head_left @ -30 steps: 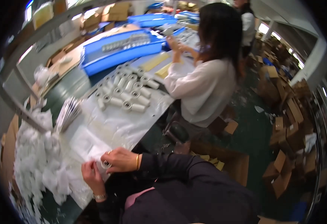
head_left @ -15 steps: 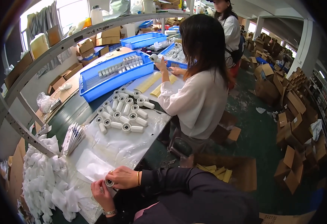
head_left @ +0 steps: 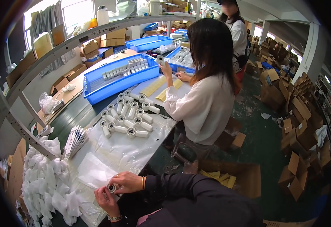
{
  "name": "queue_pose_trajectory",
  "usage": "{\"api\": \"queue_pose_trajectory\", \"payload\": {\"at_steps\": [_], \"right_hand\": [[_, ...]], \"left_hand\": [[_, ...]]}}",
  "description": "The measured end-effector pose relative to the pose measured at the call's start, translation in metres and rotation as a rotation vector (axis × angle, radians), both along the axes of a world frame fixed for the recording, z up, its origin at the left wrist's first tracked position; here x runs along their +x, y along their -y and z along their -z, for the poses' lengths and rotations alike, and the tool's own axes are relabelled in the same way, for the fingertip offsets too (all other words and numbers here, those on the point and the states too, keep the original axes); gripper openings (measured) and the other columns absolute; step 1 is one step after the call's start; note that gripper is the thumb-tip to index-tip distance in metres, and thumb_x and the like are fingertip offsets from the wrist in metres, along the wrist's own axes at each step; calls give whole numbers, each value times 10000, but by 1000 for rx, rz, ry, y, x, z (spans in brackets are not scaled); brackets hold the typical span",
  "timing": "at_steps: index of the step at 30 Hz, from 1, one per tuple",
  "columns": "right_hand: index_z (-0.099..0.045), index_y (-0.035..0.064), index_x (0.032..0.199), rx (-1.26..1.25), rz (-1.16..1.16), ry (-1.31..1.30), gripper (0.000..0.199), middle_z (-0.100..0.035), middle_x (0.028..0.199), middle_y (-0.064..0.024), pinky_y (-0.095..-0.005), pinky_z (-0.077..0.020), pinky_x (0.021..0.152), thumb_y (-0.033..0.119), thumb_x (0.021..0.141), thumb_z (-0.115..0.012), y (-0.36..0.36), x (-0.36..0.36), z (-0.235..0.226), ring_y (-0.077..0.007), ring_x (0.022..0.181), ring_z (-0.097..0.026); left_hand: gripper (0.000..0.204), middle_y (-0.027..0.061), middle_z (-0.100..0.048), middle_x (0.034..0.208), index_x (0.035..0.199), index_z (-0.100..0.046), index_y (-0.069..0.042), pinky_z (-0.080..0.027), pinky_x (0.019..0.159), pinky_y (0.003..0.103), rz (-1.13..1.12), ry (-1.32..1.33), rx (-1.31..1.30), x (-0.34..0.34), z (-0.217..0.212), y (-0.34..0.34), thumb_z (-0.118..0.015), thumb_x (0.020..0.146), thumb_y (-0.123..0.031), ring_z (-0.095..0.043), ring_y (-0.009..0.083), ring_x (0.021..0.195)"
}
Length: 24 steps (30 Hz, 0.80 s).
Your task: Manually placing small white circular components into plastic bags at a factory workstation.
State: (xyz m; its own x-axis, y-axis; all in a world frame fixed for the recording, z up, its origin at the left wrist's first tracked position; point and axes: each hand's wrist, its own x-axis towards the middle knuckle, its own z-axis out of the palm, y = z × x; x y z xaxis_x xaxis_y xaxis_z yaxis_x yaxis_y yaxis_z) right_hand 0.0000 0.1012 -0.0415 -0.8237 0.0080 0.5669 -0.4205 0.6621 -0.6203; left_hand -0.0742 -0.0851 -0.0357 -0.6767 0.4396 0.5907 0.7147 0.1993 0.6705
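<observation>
At the table's near edge, both my hands are closed on one white shower-head-shaped piece (head_left: 112, 188) with a round, dark-centred face turned upward. My left hand (head_left: 105, 200) pinches it from the left and below. Fingers of my right hand (head_left: 130, 182) grip its right side, and its handle is mostly hidden. Just beyond my hands lie thin white wrapping sheets (head_left: 94, 171). Several similar white pieces (head_left: 130, 131) rest in a group farther up the plastic-covered table.
Wrapped white bundles (head_left: 46, 185) pile up at the left, near a stack of flat printed cartons (head_left: 75, 140). A blue tray (head_left: 92, 99) stands behind the loose pieces. On the right, a co-worker (head_left: 201, 98) holds a similar piece. A cardboard box (head_left: 248, 181) with yellow strips stands below.
My fingers have shifted around the piece, and more of its round face shows. The co-worker's piece has turned its face this way. The whole view has shifted slightly.
</observation>
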Motion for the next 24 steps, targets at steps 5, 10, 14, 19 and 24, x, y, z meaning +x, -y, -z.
{"api": "queue_pose_trajectory", "payload": {"at_steps": [5,10,14,19,24], "right_hand": [[-655,101,1224,-215,-114,62,452,-686,988,-92,-399,-568,759,203,837,-867,-4,-1,8,-274,852,-713],[-649,110,1282,-222,-36,119,506,-665,1098,-85,-390,-573,778,179,834,-874,-2,0,-6,-247,877,-712],[-628,122,1341,-201,93,70,572,-645,1190,-95,-408,-582,806,224,841,-887,3,1,-3,-287,937,-722],[-598,135,1389,-127,190,35,604,-624,1287,-106,-436,-592,859,270,871,-877,4,-4,23,-352,1022,-722],[-608,139,1384,-174,230,0,553,-650,1289,-105,-439,-596,889,273,903,-848,11,1,9,-366,1059,-722]], "left_hand": [[86,164,-634,1026,1092,-669,18,-509,828,452,-4,-59,16,-1,6,-2,-645,1009,26,-628,353,938],[94,167,-637,1036,1095,-667,20,-512,836,449,-19,-93,4,-2,5,-2,-647,1004,37,-628,355,949],[81,173,-644,1028,1085,-649,30,-508,867,449,-12,-74,20,1,5,-2,-635,1007,45,-632,361,955],[83,175,-642,1025,1090,-646,32,-510,871,453,-1,-132,20,0,9,-3,-633,1009,49,-634,364,959],[83,177,-639,1022,1091,-646,33,-511,873,456,-19,-147,14,1,10,0,-633,1011,53,-633,367,954]]}}
